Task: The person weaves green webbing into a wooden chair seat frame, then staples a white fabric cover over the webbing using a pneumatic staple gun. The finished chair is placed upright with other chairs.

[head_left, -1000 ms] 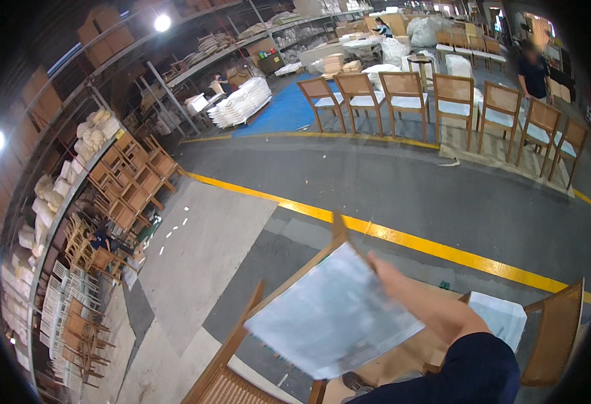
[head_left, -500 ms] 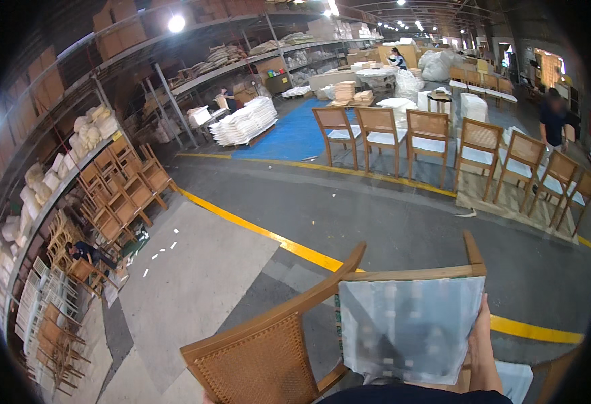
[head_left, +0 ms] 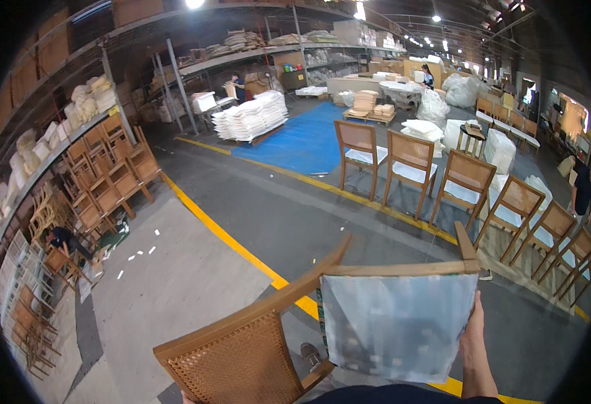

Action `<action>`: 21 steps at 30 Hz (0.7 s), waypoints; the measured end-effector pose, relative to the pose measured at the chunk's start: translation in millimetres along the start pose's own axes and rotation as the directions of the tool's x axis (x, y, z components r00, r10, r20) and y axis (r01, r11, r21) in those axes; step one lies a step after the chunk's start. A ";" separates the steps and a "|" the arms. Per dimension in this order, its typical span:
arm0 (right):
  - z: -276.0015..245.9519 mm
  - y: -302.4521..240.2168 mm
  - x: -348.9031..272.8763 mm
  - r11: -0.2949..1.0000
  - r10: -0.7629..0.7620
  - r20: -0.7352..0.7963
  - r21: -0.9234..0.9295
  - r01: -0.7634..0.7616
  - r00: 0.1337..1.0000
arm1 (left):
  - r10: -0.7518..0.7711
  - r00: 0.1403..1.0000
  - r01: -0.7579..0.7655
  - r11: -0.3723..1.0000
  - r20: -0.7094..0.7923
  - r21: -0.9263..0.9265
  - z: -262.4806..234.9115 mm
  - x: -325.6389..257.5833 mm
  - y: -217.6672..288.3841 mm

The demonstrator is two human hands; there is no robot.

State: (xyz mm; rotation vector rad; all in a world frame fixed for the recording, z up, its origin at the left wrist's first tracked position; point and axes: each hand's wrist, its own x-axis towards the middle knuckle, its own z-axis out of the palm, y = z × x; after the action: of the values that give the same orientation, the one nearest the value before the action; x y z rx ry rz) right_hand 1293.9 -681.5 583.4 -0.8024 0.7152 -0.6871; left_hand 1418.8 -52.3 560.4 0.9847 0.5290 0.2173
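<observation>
A wooden chair [head_left: 292, 288] is tipped over in front of me, its woven cane backrest [head_left: 231, 360] to the left and its seat [head_left: 393, 323] to the right. Clear plastic film wraps the pale seat. My right hand [head_left: 472, 330] is closed on the seat's right side, with the fingers partly hidden behind it. Only a sliver of my left hand [head_left: 186, 398] shows at the lower edge, against the backrest's frame; its fingers are mostly hidden. Two chair legs point away from me at the far side of the seat.
Similar chairs [head_left: 410, 161] stand in a row ahead and to the right. Stacked chairs [head_left: 110, 175] line the left beside shelving. A yellow floor line [head_left: 228, 236] crosses under the chair. A blue sheet [head_left: 302, 145] lies beyond, near white stacks [head_left: 252, 118]. A person [head_left: 66, 242] crouches at left.
The view has shifted and tilted, so the chair row sits farther right and nearer. My hold on the chair looks the same. A shoe now shows beneath the chair.
</observation>
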 end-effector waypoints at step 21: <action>494.5 85.9 582.7 0.998 0.058 0.112 0.013 -0.059 0.992 | 0.086 0.995 -0.068 0.953 -0.048 0.295 535.0 560.7 -70.2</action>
State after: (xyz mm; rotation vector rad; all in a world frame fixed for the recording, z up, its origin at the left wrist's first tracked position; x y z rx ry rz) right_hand 2033.6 -891.7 586.2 -0.7957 0.6291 -0.5900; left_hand 2170.1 -254.9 554.3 1.2925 0.5894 0.2438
